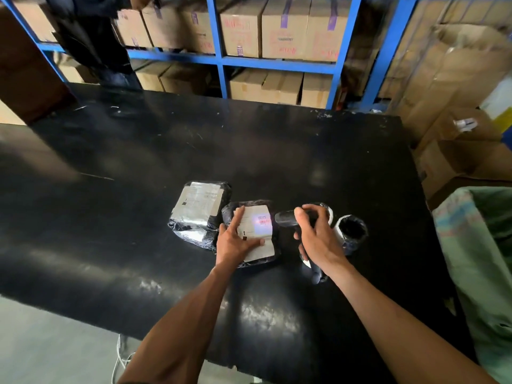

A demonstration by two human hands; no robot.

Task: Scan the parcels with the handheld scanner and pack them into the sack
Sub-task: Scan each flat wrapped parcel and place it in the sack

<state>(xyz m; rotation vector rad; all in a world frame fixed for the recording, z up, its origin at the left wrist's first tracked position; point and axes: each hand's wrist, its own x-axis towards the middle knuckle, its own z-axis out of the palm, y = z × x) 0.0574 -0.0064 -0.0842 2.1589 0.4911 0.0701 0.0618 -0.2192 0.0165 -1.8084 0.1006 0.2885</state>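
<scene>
On the glossy black table (pixel 138 217), the left hand (pixel 235 242) lies flat, fingers spread, pressing the white label of a black plastic-wrapped parcel (pixel 250 234). The right hand (pixel 315 236) is clamped around a black handheld scanner (pixel 285 218), whose light falls on the label's barcode. A second wrapped parcel with a silvery label (pixel 199 212) touches the first on its left; a white-rimmed roll-shaped parcel (pixel 350 231) lies just right of the scanner. The pale green woven sack (pixel 476 259) stands open at the table's right edge. Judged progress: scanning underway, three parcels unpacked.
</scene>
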